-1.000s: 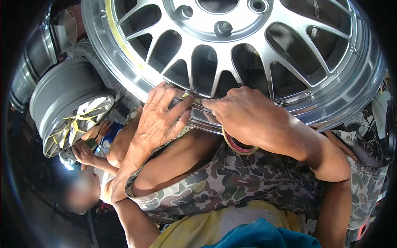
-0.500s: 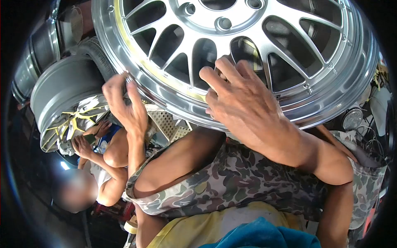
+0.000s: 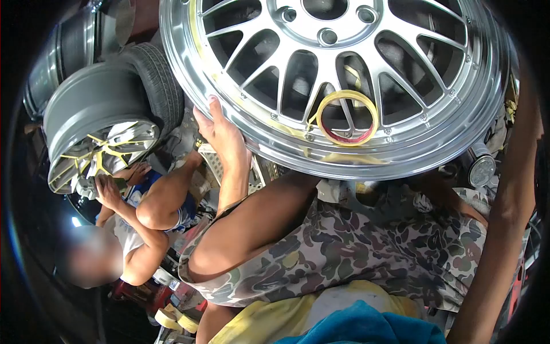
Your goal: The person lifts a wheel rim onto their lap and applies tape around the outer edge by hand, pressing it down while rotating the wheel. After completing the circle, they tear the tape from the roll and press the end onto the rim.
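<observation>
A silver multi-spoke wheel rim (image 3: pixel 401 150) with a polished lip fills the upper middle, tilted toward me. Yellow masking tape (image 3: pixel 196 34) runs along the left part of its lip. A roll of masking tape (image 3: pixel 322 127) with a reddish inner core rests against the lower spokes, its loose end joined to the strip. My left hand (image 3: pixel 224 136) grips the rim's lower left edge, thumb up along the lip; some fingers are hidden. My right arm reaches up along the right side, and its hand is out of sight.
At left, a co-worker sits with hands at another wheel (image 3: pixel 86 94) that has yellow-taped spokes. A tire (image 3: pixel 163 86) stands behind that wheel. Tape rolls (image 3: pixel 175 319) lie at lower left. A round metal part (image 3: pixel 482 171) sits right of the rim.
My right hand has left the lower spokes and gone out of view at right, leaving the tape roll against the rim. My left hand has shifted right onto the rim edge.
</observation>
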`<state>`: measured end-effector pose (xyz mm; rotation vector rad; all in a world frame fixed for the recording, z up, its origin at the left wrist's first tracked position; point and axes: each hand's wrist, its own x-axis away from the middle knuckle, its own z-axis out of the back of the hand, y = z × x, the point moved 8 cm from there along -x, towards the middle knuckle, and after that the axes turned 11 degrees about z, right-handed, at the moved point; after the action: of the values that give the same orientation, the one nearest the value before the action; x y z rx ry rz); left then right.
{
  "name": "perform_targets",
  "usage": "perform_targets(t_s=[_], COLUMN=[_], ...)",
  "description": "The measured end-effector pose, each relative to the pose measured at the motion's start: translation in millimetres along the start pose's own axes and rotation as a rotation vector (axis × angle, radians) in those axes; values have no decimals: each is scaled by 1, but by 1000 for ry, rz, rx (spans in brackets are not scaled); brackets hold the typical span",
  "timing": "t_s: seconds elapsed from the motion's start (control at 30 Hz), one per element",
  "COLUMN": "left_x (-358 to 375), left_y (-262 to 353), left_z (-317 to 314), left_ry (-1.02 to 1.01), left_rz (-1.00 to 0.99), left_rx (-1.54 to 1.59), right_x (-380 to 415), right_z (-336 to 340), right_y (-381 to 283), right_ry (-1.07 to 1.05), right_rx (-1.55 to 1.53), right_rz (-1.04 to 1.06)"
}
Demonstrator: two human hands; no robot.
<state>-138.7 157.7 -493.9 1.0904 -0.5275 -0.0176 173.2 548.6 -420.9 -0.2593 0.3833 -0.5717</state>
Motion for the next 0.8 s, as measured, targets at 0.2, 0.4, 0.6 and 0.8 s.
perform_targets(t_s=[0.2,0.4,0.6,0.8], left_x=[-17,-74,-152,-171], left_y=[11,38,100,108], left_z=[5,2,-40,-54], left_ry=[38,-87,-310,-395], left_rz=[-161,-333,-461,-423], left_rx=[-237,-291,-493,-416], right_x=[12,70,175,173], right_z=[-32,-36,-61,-53], right_y=[68,107,63,16], right_ry=[29,335,248,507], right_rx=[-437,-597,-402,-515], right_rz=[-424,-907,-948,-876])
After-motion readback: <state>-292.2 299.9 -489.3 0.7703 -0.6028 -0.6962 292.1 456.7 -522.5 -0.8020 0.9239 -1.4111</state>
